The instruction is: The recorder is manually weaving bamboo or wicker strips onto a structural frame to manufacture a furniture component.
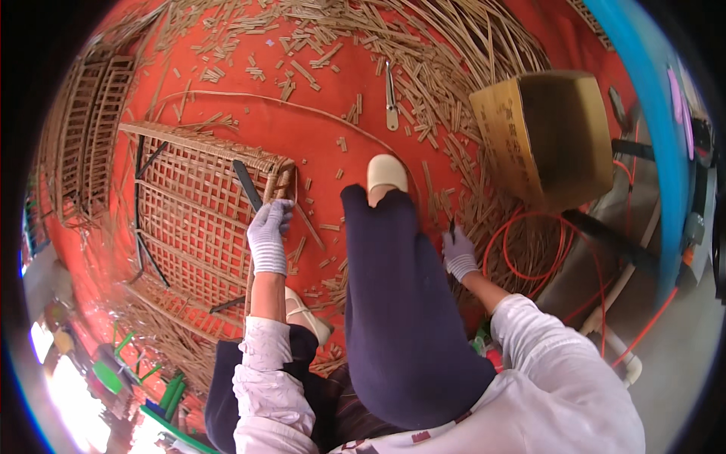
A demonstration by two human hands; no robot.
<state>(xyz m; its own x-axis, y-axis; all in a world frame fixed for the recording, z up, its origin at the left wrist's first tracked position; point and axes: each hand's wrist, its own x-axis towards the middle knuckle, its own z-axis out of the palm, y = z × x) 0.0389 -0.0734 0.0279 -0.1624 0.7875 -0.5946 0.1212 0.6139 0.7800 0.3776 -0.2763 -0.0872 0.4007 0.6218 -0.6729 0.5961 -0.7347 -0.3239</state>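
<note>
A large woven rattan basket (200, 204) with an open lattice and dark metal bars lies tilted on the floor at my left. My left hand (269, 233), in a pale striped glove, closes on its near right edge, by the corner with a dark flat bar (247, 185). Whether a loose strip is also between those fingers, I cannot tell. To the right of my knee, my right hand (458, 251), gloved too, is shut on a small dark pointed tool (452, 225); its kind is unclear.
Cut rattan pieces (446, 98) litter the red floor covering (318, 144). A metal hand tool (390, 98) lies ahead of my shoe (386, 172). At right stand an open cardboard box (514, 144) and a coiled orange hose (529, 276). More woven racks (87, 144) stack at left.
</note>
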